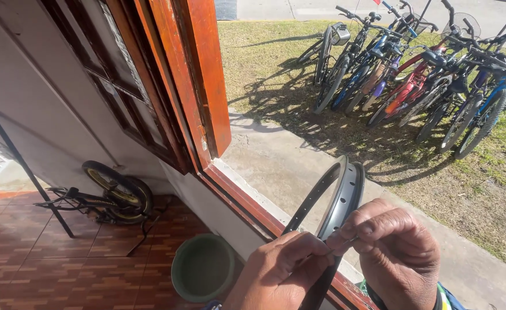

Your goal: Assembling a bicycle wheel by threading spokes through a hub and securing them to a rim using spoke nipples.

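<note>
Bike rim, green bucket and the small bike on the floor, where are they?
bike rim (pixel 344 195), head view, on its holed inner band.
green bucket (pixel 203 267), head view, inside wall.
small bike (pixel 118 192), head view, on its tyre.

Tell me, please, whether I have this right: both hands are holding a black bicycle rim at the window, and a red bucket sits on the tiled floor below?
Not quite: the head view shows the bucket is green, not red. The rest holds: the left hand and right hand both hold the black bicycle rim at the window, above the tiled floor.

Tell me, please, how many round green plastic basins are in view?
1: a round green plastic basin stands on the tiled floor below the wooden window frame, just left of the left hand. Others may be hidden out of view.
</note>
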